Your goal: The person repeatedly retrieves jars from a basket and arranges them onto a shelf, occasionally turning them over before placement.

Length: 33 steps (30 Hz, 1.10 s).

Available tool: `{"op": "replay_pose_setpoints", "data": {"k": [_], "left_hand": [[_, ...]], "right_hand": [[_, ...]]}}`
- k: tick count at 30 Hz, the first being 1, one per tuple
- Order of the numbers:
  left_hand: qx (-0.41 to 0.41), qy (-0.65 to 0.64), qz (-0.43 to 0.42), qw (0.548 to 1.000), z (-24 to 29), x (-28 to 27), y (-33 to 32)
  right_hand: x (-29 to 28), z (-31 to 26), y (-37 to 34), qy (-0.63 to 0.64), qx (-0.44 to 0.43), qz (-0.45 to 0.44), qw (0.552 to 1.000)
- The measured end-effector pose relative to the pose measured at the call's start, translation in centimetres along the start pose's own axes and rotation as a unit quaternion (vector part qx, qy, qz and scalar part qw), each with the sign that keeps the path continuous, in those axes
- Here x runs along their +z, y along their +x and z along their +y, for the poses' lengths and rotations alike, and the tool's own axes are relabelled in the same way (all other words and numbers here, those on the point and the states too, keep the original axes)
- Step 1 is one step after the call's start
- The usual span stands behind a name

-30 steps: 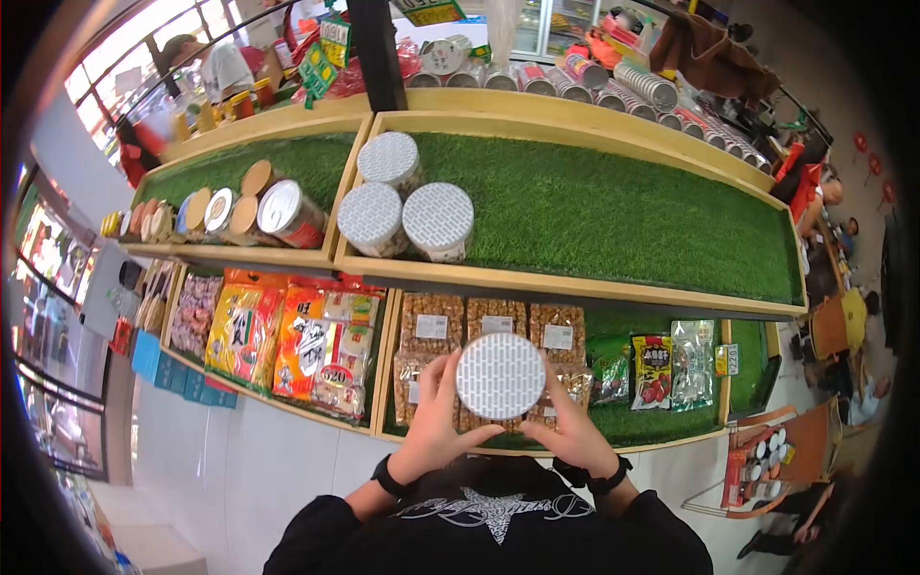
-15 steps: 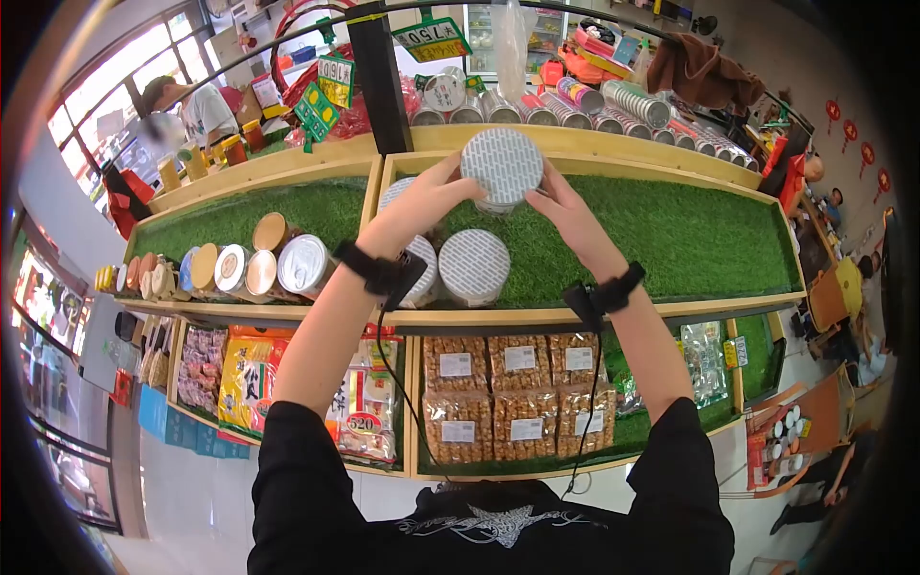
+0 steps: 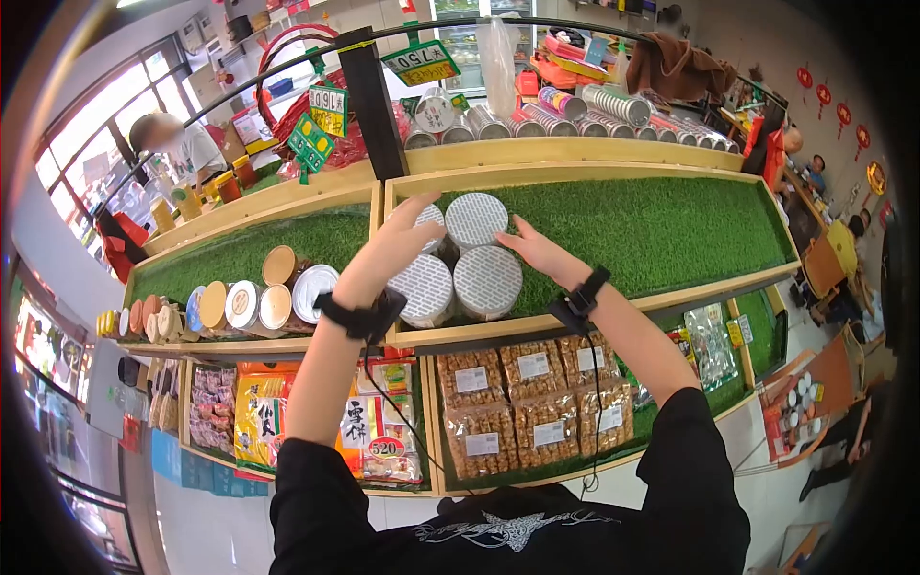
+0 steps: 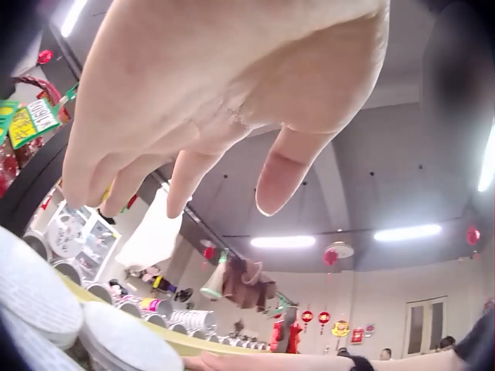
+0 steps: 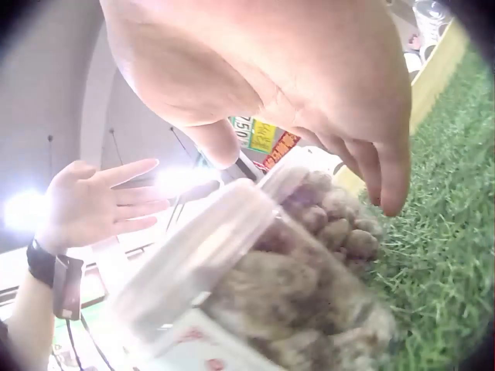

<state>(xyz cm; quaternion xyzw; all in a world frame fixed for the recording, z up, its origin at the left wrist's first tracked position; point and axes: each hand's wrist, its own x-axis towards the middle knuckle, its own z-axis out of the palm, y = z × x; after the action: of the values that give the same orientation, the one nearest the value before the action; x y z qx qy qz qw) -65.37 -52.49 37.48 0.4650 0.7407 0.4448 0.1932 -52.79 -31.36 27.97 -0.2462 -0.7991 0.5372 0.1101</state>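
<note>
a: start at the left of the room.
b: bright windows [image 3: 96, 115] first, then a person [image 3: 196, 158] in a pale top, then price tags [image 3: 329, 110] hanging beside a dark post [image 3: 374, 115], rows of cans [image 3: 618, 103] behind, and red lanterns [image 3: 824, 94] toward the right.
a: and the surface [image 3: 575, 150]?
b: framed in pale wood and lined with green turf [image 3: 642, 225]. round-lidded containers [image 3: 243, 303] in the left section, four jars [image 3: 422, 287] grouped at the left end of the right section. below, bright snack bags [image 3: 259, 402], then labelled clear packs [image 3: 546, 431].
a: now the left grip [image 3: 395, 244]. holding anything?
b: no, released, with fingers extended. partly hiding the back-left jar [image 3: 433, 226] in the head view; cannot tell if touching.
a: and the back-right jar [image 3: 477, 218]?
b: standing upright between left grip and right grip [image 3: 541, 254], close behind the front-right jar [image 3: 488, 281].
a: and on that right side?
b: also released, fingers extended, thumb side just beside the back-right jar; again, cannot tell if touching.
</note>
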Motion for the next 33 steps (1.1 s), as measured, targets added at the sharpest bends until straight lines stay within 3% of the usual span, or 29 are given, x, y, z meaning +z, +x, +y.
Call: {"op": "replay_pose_setpoints", "data": {"k": [3,5,8,10,11,12,14,16,18,20,22,24,26,30,33], "left_hand": [[0.133,-0.013,-0.021,0.991,1.4,0.8,-5.4],[0.145,0.000,-0.093,0.985,2.8,1.7,-9.0],[0.197,-0.085,-0.169,0.962,3.8,4.0,-13.1],[0.240,-0.083,-0.195,0.947,3.5,5.5,-14.8],[0.238,-0.148,-0.248,0.927,2.7,6.4,-15.3],[0.234,-0.210,-0.302,0.900,1.7,7.4,-15.4],[0.125,-0.320,-0.405,0.847,-1.1,10.7,-15.8],[-0.051,-0.347,-0.401,0.846,-2.5,15.0,-17.1],[-0.070,-0.309,-0.415,0.853,-3.4,18.4,-18.2],[-0.136,-0.425,-0.465,0.764,-4.0,20.6,-19.2],[-0.147,-0.434,-0.509,0.729,-2.7,21.6,-19.0],[-0.129,-0.408,-0.485,0.763,-0.1,22.4,-18.4],[-0.106,-0.395,-0.500,0.763,1.5,24.2,-18.0],[-0.103,-0.363,-0.564,0.734,4.2,29.0,-18.0],[-0.092,-0.324,-0.567,0.751,7.2,33.2,-19.1]], "right_hand": [[-1.2,-0.3,-4.7,0.090,-0.052,-0.007,0.995],[-2.3,0.3,-8.0,0.098,-0.061,-0.034,0.993],[-2.6,2.1,-13.6,0.149,-0.062,-0.072,0.984],[-2.4,4.1,-17.4,0.168,-0.077,-0.055,0.981],[-2.3,5.6,-19.2,0.206,-0.067,-0.028,0.976],[-2.0,5.9,-21.5,0.227,-0.048,0.012,0.973],[-1.5,9.1,-25.8,0.196,-0.013,0.104,0.975],[-1.0,11.3,-30.3,0.179,0.028,0.192,0.965],[-1.1,12.6,-35.1,0.217,0.064,0.248,0.942],[-1.4,13.5,-39.5,0.219,0.084,0.336,0.912],[-1.5,13.4,-43.0,0.220,0.099,0.399,0.885],[-1.8,13.4,-45.7,0.187,0.104,0.475,0.854],[-1.9,13.3,-47.7,0.184,0.102,0.507,0.836],[-3.0,13.4,-51.7,0.130,0.099,0.534,0.830],[-4.6,14.5,-55.7,0.068,0.112,0.531,0.837]]}}
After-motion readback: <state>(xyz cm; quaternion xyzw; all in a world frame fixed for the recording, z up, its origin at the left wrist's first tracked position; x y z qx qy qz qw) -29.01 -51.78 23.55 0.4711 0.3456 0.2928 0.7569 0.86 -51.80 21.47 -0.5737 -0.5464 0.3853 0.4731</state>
